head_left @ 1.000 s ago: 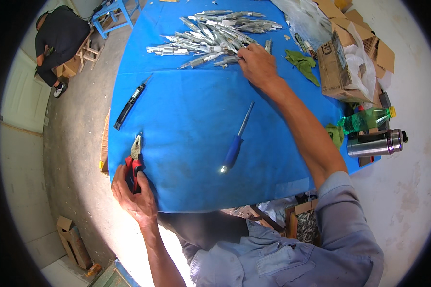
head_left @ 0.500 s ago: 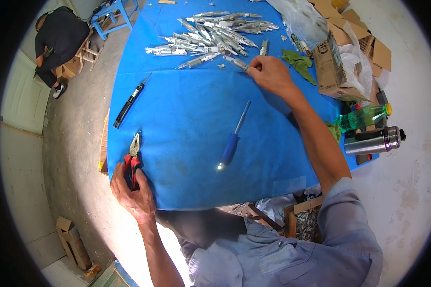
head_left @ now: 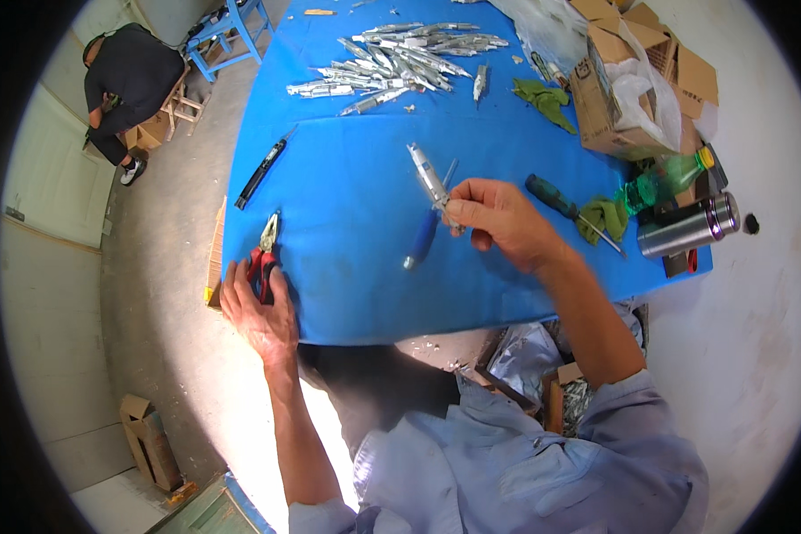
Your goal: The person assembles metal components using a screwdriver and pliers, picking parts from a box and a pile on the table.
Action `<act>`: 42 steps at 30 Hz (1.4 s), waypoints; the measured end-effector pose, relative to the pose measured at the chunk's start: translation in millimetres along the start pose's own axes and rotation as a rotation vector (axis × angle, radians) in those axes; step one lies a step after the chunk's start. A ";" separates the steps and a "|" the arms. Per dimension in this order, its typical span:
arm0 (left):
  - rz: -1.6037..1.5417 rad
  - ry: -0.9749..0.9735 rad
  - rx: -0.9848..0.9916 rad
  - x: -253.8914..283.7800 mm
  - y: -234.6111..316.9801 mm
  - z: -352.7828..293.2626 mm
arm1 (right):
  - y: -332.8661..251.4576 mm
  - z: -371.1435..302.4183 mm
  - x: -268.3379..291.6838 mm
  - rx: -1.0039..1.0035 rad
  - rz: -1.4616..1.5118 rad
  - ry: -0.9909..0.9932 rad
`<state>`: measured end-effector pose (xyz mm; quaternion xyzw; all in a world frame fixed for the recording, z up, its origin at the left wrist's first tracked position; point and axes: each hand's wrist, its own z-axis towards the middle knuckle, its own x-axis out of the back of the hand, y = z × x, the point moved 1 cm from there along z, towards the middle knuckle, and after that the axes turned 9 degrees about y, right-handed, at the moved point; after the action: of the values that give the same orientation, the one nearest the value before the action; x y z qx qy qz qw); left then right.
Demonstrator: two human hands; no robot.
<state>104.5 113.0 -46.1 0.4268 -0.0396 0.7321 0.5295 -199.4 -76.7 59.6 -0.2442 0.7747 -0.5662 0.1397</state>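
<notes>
My right hand [head_left: 512,227] pinches a slim silvery-white tubular part [head_left: 429,176] between thumb and fingers. It is held tilted above the blue cloth, over a blue-handled screwdriver [head_left: 423,238] that it partly hides. At the left edge of the table, my left hand [head_left: 265,322] has its fingers round the red handles of a pair of pliers [head_left: 269,233], whose jaws point away from me. A heap of similar tubular parts [head_left: 400,58] lies at the far side, with one single part [head_left: 481,83] to its right.
A black pen-shaped tool [head_left: 262,178] lies beyond the pliers. To the right are a dark green-handled screwdriver [head_left: 554,198], green rags [head_left: 603,218], a green bottle [head_left: 672,181], a steel flask [head_left: 685,230] and a cardboard box [head_left: 601,116]. A person [head_left: 133,84] sits at far left.
My right hand has drawn back from the heap toward me, bringing one tubular part with it. The green-handled screwdriver, earlier behind my right forearm, now shows. My left hand stays on the pliers.
</notes>
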 end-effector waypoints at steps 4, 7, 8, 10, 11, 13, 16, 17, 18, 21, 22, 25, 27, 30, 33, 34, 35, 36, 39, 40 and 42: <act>0.011 0.110 -0.192 20.9 22.0 -0.8 | 18.5 -49.3 -21.8 -0.042 0.198 0.011; -0.419 -0.047 0.011 52.2 71.1 -21.3 | 36.4 -81.4 -39.6 -0.026 0.267 0.091; -0.553 -0.152 0.159 61.1 89.4 -31.3 | 41.1 -89.4 -46.8 -0.007 0.272 0.118; -0.870 -0.337 0.436 75.1 120.4 -51.4 | 52.7 -102.7 -63.5 0.102 0.239 0.182; -1.056 -0.416 0.565 80.7 130.9 -59.9 | 56.9 -108.4 -70.3 0.159 0.220 0.214; -1.133 -0.468 0.680 89.5 137.8 -71.0 | 61.3 -118.8 -81.7 0.206 0.157 0.247; -1.217 -0.440 0.758 93.3 140.0 -79.1 | 64.4 -132.3 -91.2 0.242 0.019 0.267; -1.219 -0.434 0.732 93.5 139.1 -81.3 | 66.5 -135.8 -92.9 0.246 -0.039 0.277; -1.220 -0.428 0.706 92.8 137.8 -84.0 | 68.3 -138.7 -95.0 0.240 -0.043 0.280; -1.225 -0.429 0.708 92.6 134.8 -93.1 | 72.5 -144.4 -100.2 0.234 -0.054 0.282; -1.227 -0.433 0.721 93.2 134.3 -95.2 | 75.6 -144.9 -101.2 0.240 -0.057 0.278; -1.220 -0.452 0.714 93.0 134.3 -98.6 | 90.8 -143.1 -101.6 0.235 0.065 0.246; -1.202 -0.465 0.681 91.4 132.3 -102.4 | 93.2 -143.1 -98.4 0.122 0.208 0.200; -1.171 -0.448 0.706 90.1 129.7 -104.1 | 92.9 -146.0 -89.8 -0.105 0.411 0.111; -1.157 -0.412 0.788 88.4 118.7 -101.9 | 98.1 -146.7 -83.8 -0.153 0.539 0.034; -1.155 -0.399 0.819 87.7 112.0 -99.8 | 99.9 -146.7 -82.4 -0.169 0.588 0.014; -1.158 -0.390 0.841 85.0 103.5 -98.1 | 101.5 -147.4 -80.8 -0.183 0.636 -0.004; -1.157 -0.366 0.838 83.3 95.2 -94.6 | 103.9 -148.4 -78.6 -0.179 0.653 -0.002; -1.168 -0.286 0.860 85.8 75.9 -79.1 | 108.7 -152.1 -73.3 -0.169 0.696 0.020; -1.165 -0.267 0.872 85.7 67.9 -73.4 | 109.8 -153.5 -71.8 -0.166 0.704 0.042; -1.214 -0.221 0.855 85.0 48.1 -64.1 | 113.5 -156.0 -67.5 -0.159 0.720 0.054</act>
<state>21.8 187.7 -11.0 0.6134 0.4376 0.2158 0.6210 -244.5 112.9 -1.9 0.0490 0.8560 -0.4252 0.2900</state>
